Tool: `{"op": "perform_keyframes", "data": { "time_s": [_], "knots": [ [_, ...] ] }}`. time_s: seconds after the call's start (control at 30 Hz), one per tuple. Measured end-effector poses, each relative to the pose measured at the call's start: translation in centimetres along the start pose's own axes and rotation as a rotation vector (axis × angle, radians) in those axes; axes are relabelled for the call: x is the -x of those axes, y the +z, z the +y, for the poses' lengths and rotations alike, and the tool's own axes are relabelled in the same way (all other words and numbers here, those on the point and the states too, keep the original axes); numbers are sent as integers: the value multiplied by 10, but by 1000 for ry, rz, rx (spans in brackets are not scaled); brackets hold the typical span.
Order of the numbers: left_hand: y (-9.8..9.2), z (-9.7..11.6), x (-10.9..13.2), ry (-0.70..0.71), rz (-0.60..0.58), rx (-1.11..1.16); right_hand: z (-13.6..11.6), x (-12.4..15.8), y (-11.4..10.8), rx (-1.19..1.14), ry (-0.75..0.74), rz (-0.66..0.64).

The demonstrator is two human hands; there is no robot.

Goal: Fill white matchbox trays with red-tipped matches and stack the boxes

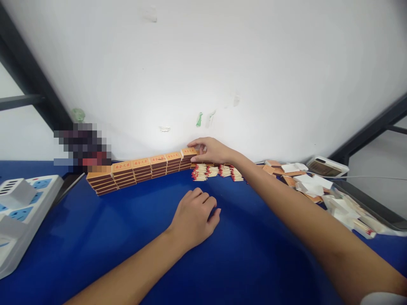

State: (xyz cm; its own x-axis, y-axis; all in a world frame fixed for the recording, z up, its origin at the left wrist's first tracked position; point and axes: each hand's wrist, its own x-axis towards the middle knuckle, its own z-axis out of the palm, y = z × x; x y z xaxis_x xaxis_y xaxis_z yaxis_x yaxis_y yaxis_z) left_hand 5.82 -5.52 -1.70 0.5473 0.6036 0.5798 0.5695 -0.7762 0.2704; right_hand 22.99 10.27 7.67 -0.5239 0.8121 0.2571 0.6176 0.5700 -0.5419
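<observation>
A long row of stacked orange matchboxes (141,170) with dark brown striking sides runs along the wall. At the row's right end, my right hand (211,150) reaches across, its thumb and fingers closed around the top matchbox (188,152). That box sits slightly higher than its neighbours. Just below this hand lie several small piles of red-tipped matches (200,171) on the blue table, beside a low line of matchboxes partly hidden by the hand. My left hand (195,216) rests on the table in front of the matches, fingers loosely curled in, with nothing visible in it.
A white power strip (34,212) with plugs stands at the left, near a pixelated patch. On the right lie loose box parts and white paper trays (310,184), a phone (327,166), a white cable and a plastic bag. The white wall (203,76) bounds the blue table (152,212).
</observation>
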Motion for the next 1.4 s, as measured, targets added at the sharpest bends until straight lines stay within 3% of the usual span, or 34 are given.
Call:
{"op": "perform_keyframes", "data": {
  "time_s": [0.8,1.4],
  "knots": [
    [-2,2,1,6,-55,35,-14,-13,2,31,-4,-18],
    [-3,4,1,42,-65,7,-18,-13,4,274,-112,22]
  ]
}}
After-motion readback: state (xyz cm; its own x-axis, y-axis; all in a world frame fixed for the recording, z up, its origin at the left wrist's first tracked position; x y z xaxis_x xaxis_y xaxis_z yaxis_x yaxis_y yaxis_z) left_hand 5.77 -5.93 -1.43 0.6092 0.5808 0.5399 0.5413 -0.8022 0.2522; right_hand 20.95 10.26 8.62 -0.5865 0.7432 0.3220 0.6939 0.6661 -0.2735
